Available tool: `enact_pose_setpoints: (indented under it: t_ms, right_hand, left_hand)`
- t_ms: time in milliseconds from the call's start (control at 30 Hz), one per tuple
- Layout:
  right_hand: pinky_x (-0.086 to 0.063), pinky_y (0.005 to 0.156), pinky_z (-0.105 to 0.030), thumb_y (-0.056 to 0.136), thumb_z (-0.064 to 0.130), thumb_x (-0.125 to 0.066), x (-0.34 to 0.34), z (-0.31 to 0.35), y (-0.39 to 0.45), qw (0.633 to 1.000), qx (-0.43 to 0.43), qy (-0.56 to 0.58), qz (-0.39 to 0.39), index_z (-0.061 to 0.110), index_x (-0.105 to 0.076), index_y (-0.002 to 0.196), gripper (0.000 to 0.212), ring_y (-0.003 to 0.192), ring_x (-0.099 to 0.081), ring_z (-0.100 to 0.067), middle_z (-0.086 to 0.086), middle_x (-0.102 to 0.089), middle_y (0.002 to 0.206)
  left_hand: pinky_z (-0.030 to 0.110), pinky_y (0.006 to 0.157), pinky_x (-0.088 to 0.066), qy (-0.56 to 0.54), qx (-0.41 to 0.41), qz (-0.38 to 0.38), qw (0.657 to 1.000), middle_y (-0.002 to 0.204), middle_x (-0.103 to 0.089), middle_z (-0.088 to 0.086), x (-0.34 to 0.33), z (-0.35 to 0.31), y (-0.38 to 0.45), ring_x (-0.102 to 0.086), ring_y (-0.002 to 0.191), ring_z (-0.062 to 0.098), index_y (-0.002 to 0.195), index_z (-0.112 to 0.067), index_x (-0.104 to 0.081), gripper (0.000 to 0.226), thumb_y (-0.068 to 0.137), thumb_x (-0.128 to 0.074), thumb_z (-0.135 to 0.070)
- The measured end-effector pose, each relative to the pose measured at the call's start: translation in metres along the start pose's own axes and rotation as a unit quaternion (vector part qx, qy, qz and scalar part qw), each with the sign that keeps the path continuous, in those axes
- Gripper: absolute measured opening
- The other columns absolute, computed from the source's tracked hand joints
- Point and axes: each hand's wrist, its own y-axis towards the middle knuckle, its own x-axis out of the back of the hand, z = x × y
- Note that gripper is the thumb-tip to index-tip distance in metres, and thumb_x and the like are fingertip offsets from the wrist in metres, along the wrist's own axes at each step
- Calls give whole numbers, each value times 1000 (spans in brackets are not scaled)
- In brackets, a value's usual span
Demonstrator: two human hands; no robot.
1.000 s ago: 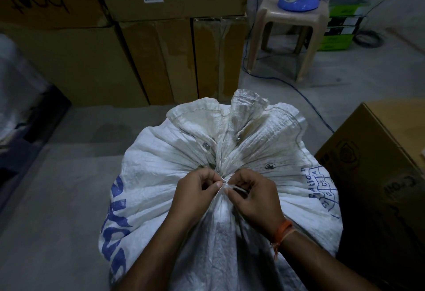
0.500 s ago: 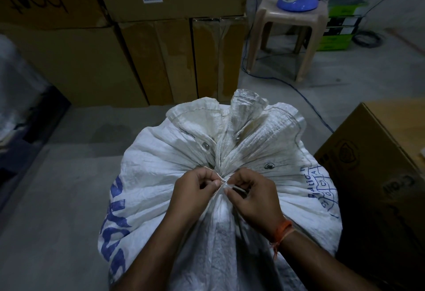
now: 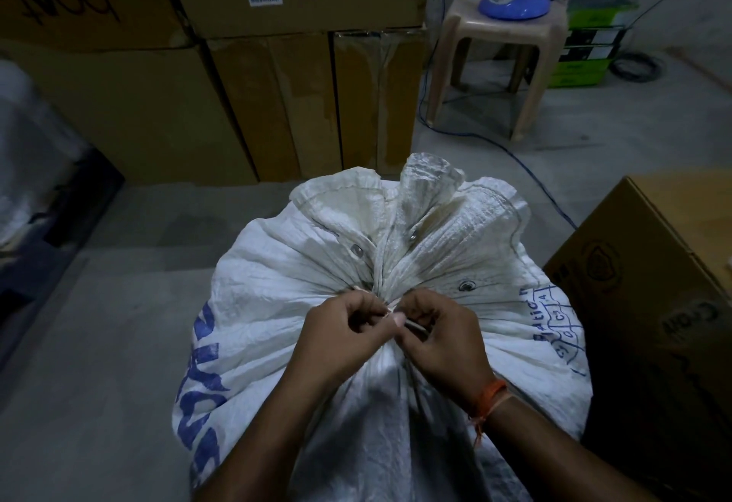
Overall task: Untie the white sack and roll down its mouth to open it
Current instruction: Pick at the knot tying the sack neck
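A full white woven sack (image 3: 277, 295) with blue print stands on the floor right in front of me. Its mouth (image 3: 420, 200) is gathered into a ruffled bunch and bound by a thin white tie (image 3: 390, 309) at the neck. My left hand (image 3: 340, 335) and my right hand (image 3: 439, 331) meet at the neck, fingertips pinching the tie from either side. An orange thread band circles my right wrist. The knot itself is mostly hidden under my fingers.
Stacked cardboard boxes (image 3: 245, 105) form a wall behind the sack. Another brown box (image 3: 657, 303) stands close on the right. A plastic stool (image 3: 503, 45) with a blue fan base sits at the back right, and a blue cable (image 3: 530, 172) runs across the concrete floor.
Both hands stay at the tie. The fingertips have drawn a little closer together and shifted slightly on the knot; the sack has not moved.
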Motion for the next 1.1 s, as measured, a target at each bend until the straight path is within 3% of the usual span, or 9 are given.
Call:
enact_pose_setpoints:
  t_ms: [67,200,300,400,533,767,933,1100]
  right_hand:
    - [-52,63,-27,80,19,-79,2,0,1,1000,2,-5,9,20,-63,78,16,68,-64,-7,7,-64,70]
    - [-38,64,-9,74,28,-82,6,3,0,994,44,-95,23,22,-58,80,26,68,-52,3,13,-55,72]
    - [-42,69,-18,73,30,-83,8,0,0,990,53,-132,8,22,-63,79,22,75,-57,-6,11,-60,78]
    - [-37,71,-18,75,29,-82,8,-3,0,987,61,-146,-8,23,-62,69,21,76,-54,-7,14,-55,77]
    - [-46,69,-30,78,27,-74,10,0,-1,989,73,-131,9,19,-61,65,20,78,-58,-17,5,-58,80]
    - [-47,79,-31,71,25,-81,31,0,6,980,113,-136,96,23,-58,64,23,95,-55,-14,6,-56,98]
    - [-51,79,-33,71,28,-80,40,-5,-4,963,116,-134,204,26,-61,69,19,98,-54,-11,5,-49,107]
    - [-53,81,-39,65,21,-76,45,-5,-5,954,115,-129,246,28,-69,77,16,98,-57,-15,6,-52,106]
  left_hand:
    - [40,83,-66,32,-12,-13,999,84,-82,-5,0,2,0,-79,83,16,91,-27,-78,25,75,-81,-45]
    - [45,78,-64,58,-31,-38,997,78,-80,-7,1,2,0,-77,77,11,91,-33,-76,16,78,-79,-42]
    - [45,77,-63,56,-37,-38,997,77,-79,-7,1,1,-1,-76,75,13,90,-34,-76,16,77,-77,-44]
    - [43,76,-62,77,-49,-37,995,77,-78,-8,0,2,1,-74,75,12,88,-35,-77,12,80,-76,-44]
    - [40,77,-61,84,-46,-39,995,78,-77,-10,0,4,3,-74,78,9,87,-34,-77,9,81,-75,-40]
    - [29,72,-53,84,-39,-38,995,75,-74,-12,0,8,7,-68,75,3,86,-33,-77,4,84,-78,-36]
    - [34,80,-58,87,-39,-34,995,84,-78,-14,1,7,7,-73,85,3,87,-35,-75,2,86,-77,-35]
    - [35,86,-61,108,-61,-40,991,92,-79,-16,0,5,5,-74,93,2,95,-36,-75,9,90,-77,-29]
